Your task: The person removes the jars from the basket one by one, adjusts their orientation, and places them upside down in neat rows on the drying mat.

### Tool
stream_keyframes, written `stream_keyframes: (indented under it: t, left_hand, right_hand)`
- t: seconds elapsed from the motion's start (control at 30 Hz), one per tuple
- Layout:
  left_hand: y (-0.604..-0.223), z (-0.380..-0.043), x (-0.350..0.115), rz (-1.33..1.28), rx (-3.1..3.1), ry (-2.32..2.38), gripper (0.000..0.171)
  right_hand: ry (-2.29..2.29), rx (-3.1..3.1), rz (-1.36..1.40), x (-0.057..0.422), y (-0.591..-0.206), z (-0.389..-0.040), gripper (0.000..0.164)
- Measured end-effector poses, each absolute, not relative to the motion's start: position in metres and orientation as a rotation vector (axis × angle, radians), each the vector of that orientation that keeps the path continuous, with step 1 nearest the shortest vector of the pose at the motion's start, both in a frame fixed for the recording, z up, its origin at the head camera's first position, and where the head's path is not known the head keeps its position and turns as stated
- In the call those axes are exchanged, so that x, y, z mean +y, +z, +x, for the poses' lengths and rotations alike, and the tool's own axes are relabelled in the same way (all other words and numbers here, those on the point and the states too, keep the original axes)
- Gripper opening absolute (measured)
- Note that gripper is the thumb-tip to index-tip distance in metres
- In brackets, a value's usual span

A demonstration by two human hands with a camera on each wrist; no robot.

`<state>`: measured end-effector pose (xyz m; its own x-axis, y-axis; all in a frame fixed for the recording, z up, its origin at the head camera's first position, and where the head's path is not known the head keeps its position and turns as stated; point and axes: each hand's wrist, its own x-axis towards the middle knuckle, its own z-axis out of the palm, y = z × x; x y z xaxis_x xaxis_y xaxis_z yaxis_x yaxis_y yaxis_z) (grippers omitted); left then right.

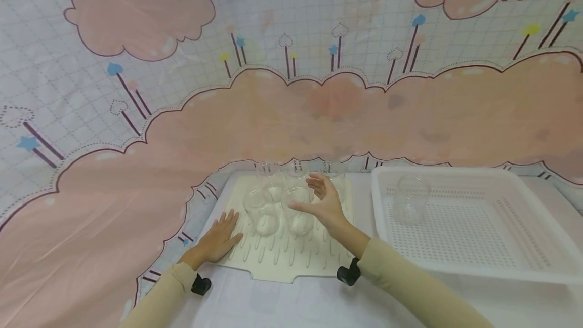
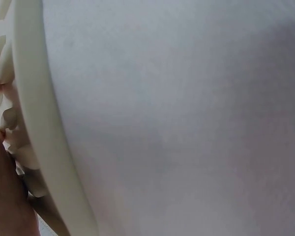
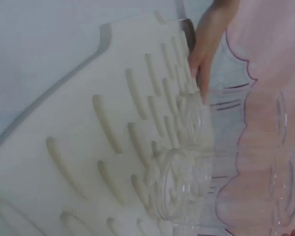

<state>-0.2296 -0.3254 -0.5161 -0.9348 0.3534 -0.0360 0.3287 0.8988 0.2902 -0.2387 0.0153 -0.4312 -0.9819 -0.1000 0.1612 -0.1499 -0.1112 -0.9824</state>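
Several clear glasses stand on a cream ridged drainer tray (image 1: 314, 264). Two are in front, a left glass (image 1: 260, 211) and a right glass (image 1: 298, 216); behind them is a back row with dark printing on it. My right hand (image 1: 325, 204) hovers beside the front right glass, thumb and fingers spread apart; contact cannot be told. In the right wrist view that glass (image 3: 221, 189) looks upright, with a fingertip at the bottom right corner. My left hand (image 1: 217, 237) rests spread on the tray's left edge. The left wrist view mostly shows white cloth beside the tray rim (image 2: 37, 98).
On the right sits a white perforated basket (image 1: 455, 262) with one clear glass (image 1: 411, 201) at its left rear. White cloth (image 1: 273, 302) covers the table. A patterned curtain (image 1: 319, 115) with clouds hangs behind the tray and basket.
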Motion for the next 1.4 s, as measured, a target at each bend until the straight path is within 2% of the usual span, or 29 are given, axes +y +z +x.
stream_keyframes:
  t: [0.13,0.4,0.67,0.9,1.4]
  left_hand:
    - [-0.513,-0.228,-0.323,0.511,2.954,0.426,0.070]
    - [-0.506,-0.228,-0.321,0.486,2.932,0.388,0.071]
    - [-0.506,-0.228,-0.322,0.492,2.936,0.397,0.071]
    - [-0.505,-0.229,-0.321,0.494,2.929,0.408,0.070]
    - [-0.507,-0.229,-0.321,0.495,2.932,0.418,0.071]
  right_hand:
    - [2.326,-2.051,0.281,0.026,-0.423,-0.237,0.083]
    - [2.532,-1.900,0.207,0.054,-0.403,-0.236,0.066]
    - [2.536,-1.872,0.252,0.081,-0.387,-0.234,0.064]
    - [2.477,-1.847,0.315,0.105,-0.377,-0.235,0.055]
    - [2.355,-1.817,0.355,0.176,-0.359,-0.242,0.051]
